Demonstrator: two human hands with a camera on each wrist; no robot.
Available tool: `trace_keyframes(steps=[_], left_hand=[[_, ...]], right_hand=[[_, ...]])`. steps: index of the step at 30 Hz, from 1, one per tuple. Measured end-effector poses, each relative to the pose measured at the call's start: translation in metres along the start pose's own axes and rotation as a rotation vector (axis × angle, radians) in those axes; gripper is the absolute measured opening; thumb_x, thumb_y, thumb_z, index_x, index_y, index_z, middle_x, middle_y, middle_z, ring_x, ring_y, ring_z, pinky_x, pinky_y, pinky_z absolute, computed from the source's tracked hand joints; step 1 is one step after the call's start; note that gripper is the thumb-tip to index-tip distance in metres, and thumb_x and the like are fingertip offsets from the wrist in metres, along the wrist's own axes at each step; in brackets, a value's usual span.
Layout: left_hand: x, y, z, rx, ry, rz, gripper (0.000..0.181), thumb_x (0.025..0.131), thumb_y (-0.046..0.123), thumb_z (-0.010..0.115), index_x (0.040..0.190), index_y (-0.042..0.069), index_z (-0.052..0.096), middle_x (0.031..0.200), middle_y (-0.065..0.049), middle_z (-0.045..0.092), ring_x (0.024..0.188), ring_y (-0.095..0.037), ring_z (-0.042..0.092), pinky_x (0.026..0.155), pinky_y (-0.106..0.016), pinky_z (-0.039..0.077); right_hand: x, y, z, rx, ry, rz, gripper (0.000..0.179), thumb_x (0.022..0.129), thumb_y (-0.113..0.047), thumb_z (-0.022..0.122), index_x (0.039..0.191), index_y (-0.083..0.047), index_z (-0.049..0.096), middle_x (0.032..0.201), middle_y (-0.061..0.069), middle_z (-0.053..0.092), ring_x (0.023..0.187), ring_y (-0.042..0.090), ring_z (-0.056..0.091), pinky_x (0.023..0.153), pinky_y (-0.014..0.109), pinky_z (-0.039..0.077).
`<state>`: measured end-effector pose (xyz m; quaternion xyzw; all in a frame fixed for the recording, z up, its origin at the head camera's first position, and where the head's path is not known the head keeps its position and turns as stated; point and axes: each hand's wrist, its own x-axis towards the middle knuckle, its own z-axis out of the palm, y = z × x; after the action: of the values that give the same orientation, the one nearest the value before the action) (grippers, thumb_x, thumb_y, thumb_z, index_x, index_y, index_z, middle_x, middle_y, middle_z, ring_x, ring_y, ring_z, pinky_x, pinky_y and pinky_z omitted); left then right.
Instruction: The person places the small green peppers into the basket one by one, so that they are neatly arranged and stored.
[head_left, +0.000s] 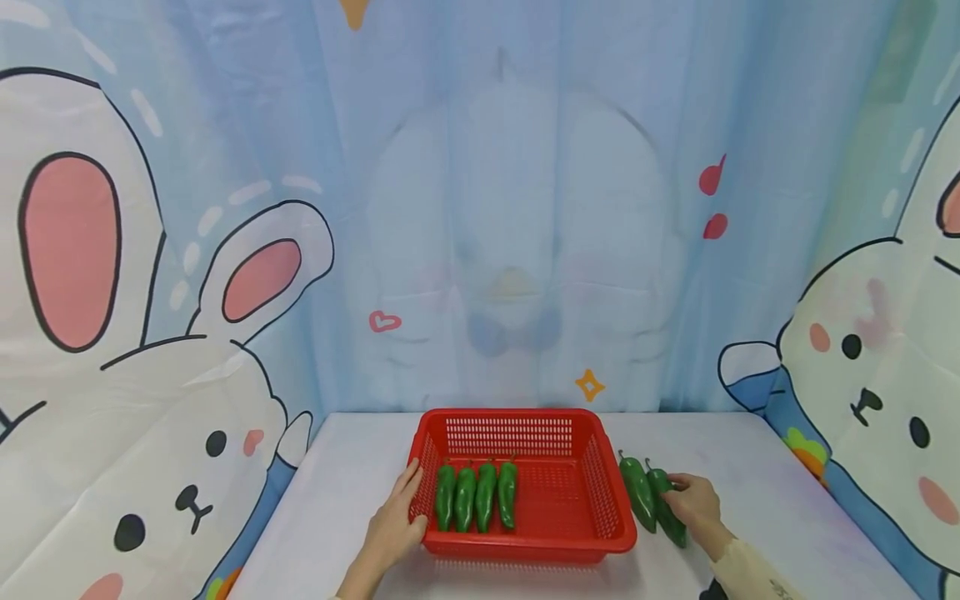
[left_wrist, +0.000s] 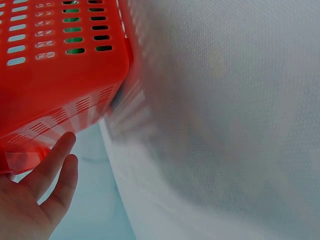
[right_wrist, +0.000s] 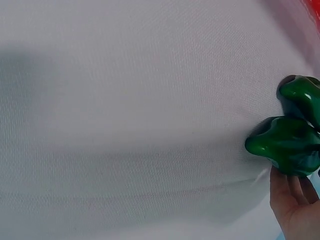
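Observation:
A red plastic basket [head_left: 555,542] with slotted walls stands on the table. Several green peppers [head_left: 486,497] lie side by side in its left half, stems toward the back. My left hand [head_left: 393,521] rests against the basket's left side with its fingers fairly straight; in the left wrist view those fingers [left_wrist: 59,180] touch the outer wall below the rim. Right of the basket, two more green peppers lie close together. My right hand [head_left: 693,502] holds the outer pepper [head_left: 666,504] between thumb and fingers, while the inner pepper [head_left: 637,492] lies next to the basket wall.
A white cloth covers the table [head_left: 341,475]. Behind it hangs a light blue curtain [head_left: 510,208] printed with cartoon rabbits, falling close to the table's back edge. In the right wrist view, the two peppers sit at the right border, partly cut off.

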<state>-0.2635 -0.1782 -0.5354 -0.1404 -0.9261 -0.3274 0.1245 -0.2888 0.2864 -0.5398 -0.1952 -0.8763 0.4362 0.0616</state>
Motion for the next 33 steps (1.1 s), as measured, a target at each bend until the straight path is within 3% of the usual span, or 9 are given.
trace_keyframes(steps=[6, 22, 27, 30, 33], left_hand=[[0.000, 0.002, -0.001, 0.001, 0.009, -0.001, 0.074, 0.075, 0.008, 0.056, 0.147, -0.001, 0.043, 0.157, -0.010, 0.034, 0.126, -0.035, 0.053, 0.080, -0.057, 0.052], [0.000, 0.005, -0.002, -0.002, 0.000, -0.006, 0.074, 0.074, 0.009, 0.056, 0.147, 0.000, 0.043, 0.157, -0.010, 0.034, 0.126, -0.036, 0.053, 0.081, -0.058, 0.052], [0.000, 0.006, -0.003, -0.002, 0.004, 0.002, 0.075, 0.074, 0.009, 0.056, 0.147, 0.000, 0.043, 0.157, -0.010, 0.034, 0.125, -0.035, 0.054, 0.081, -0.058, 0.052], [0.000, 0.004, -0.001, 0.000, 0.002, -0.003, 0.074, 0.074, 0.009, 0.056, 0.147, 0.000, 0.043, 0.157, -0.009, 0.035, 0.124, -0.034, 0.054, 0.080, -0.058, 0.052], [-0.001, 0.004, -0.001, 0.004, 0.000, -0.007, 0.075, 0.074, 0.010, 0.056, 0.147, 0.000, 0.043, 0.157, -0.009, 0.035, 0.124, -0.034, 0.054, 0.080, -0.057, 0.052]], right_hand=[[0.001, 0.003, 0.000, -0.014, 0.056, 0.015, 0.051, 0.077, 0.004, 0.048, 0.126, 0.020, 0.049, 0.122, 0.041, 0.050, 0.110, 0.052, 0.051, 0.096, 0.057, 0.044], [0.000, 0.003, -0.008, 0.055, 0.115, 0.022, 0.047, 0.081, 0.005, 0.049, 0.125, 0.018, 0.052, 0.122, 0.040, 0.051, 0.111, 0.052, 0.053, 0.089, 0.053, 0.050], [0.044, 0.044, 0.006, 0.098, 0.155, 0.034, 0.045, 0.086, 0.000, 0.050, 0.128, 0.013, 0.055, 0.125, 0.038, 0.052, 0.111, 0.049, 0.056, 0.074, 0.044, 0.057], [0.081, 0.077, 0.020, 0.104, 0.183, 0.026, 0.043, 0.089, -0.003, 0.051, 0.130, 0.008, 0.056, 0.128, 0.035, 0.052, 0.112, 0.047, 0.057, 0.082, 0.050, 0.055], [0.095, 0.087, 0.025, 0.130, 0.176, 0.006, 0.044, 0.091, -0.005, 0.051, 0.133, 0.006, 0.055, 0.131, 0.034, 0.051, 0.114, 0.047, 0.056, 0.082, 0.050, 0.055]])
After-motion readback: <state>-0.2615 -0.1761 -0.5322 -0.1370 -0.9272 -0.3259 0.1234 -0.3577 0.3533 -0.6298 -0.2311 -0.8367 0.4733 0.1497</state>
